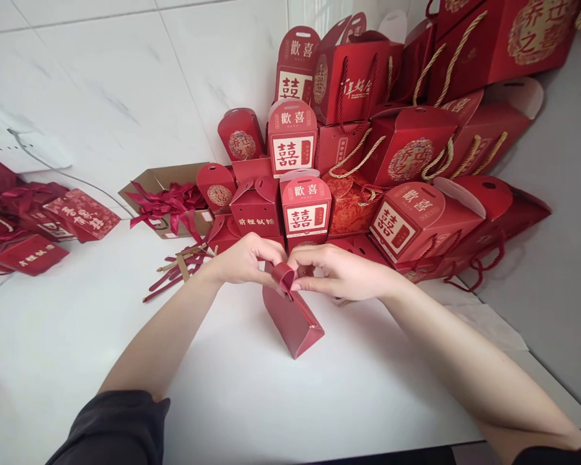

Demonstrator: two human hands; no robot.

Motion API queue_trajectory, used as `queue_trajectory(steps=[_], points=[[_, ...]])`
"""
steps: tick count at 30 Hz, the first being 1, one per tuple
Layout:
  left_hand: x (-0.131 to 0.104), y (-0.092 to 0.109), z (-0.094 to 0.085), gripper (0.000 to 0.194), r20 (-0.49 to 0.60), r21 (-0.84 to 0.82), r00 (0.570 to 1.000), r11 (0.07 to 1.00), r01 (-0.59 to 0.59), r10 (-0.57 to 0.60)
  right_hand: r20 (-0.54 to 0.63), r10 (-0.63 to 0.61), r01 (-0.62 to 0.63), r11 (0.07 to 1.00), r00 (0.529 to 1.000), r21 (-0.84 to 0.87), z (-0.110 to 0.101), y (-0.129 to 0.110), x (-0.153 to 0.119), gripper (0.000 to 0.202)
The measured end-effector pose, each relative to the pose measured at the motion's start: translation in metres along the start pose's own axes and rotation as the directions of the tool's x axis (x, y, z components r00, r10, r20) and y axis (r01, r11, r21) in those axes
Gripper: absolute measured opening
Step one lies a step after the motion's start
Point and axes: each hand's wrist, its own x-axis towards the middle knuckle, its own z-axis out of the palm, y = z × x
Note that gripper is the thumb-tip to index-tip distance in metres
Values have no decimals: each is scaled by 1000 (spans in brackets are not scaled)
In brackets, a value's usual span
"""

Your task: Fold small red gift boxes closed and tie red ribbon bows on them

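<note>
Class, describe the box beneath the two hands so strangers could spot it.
Over the white tabletop, in front of piled red boxes, the left hand and right hand meet. They pinch a red loop atop a wedge-shaped box. Unlike printed neighbours, its visible side is plain.

Both bare forearms slant inward out of dark sleeves, I notice, bringing the left hand and right hand close together, fingers bent, each thumb near its forefinger.
</note>
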Motion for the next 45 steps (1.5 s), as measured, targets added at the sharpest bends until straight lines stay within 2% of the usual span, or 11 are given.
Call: queue_trajectory(steps=[4,7,9,11,18,23,26,30,35,41,45], points=[[3,9,-1,29,-206,283,971,957,-63,124,-38,-46,42,994,998,-100,-1,0,-1,7],[1,22,2,28,-412,467,903,880,93,123,-275,-32,-22,981,961,-191,3,8,2,7],[-2,33,8,16,-469,504,882,835,219,51,-434,-23,-89,968,901,-236,8,15,6,6],[-6,44,17,25,-497,517,867,790,330,-37,-518,-24,-138,953,855,-271,13,21,9,7],[-7,62,34,24,-499,411,845,805,428,-194,-617,-1,-248,915,787,-318,28,22,12,5],[-7,56,27,21,-552,394,801,774,496,-232,-577,-2,-188,944,817,-270,29,13,11,8],[-8,53,23,25,-532,387,822,806,449,-203,-538,-29,-143,951,842,-275,23,6,9,16],[-7,51,22,24,-469,329,858,859,392,-211,-591,-106,-128,932,800,-340,12,3,5,11],[-5,49,24,23,-428,335,875,858,388,-229,-496,-18,-92,976,868,-197,7,12,6,14],[-4,41,21,27,-469,316,862,875,365,-190,-595,49,-96,994,802,-49,16,20,12,21],[-2,35,17,23,-453,396,880,852,343,-143,-589,121,-107,992,799,59,19,29,15,25]])
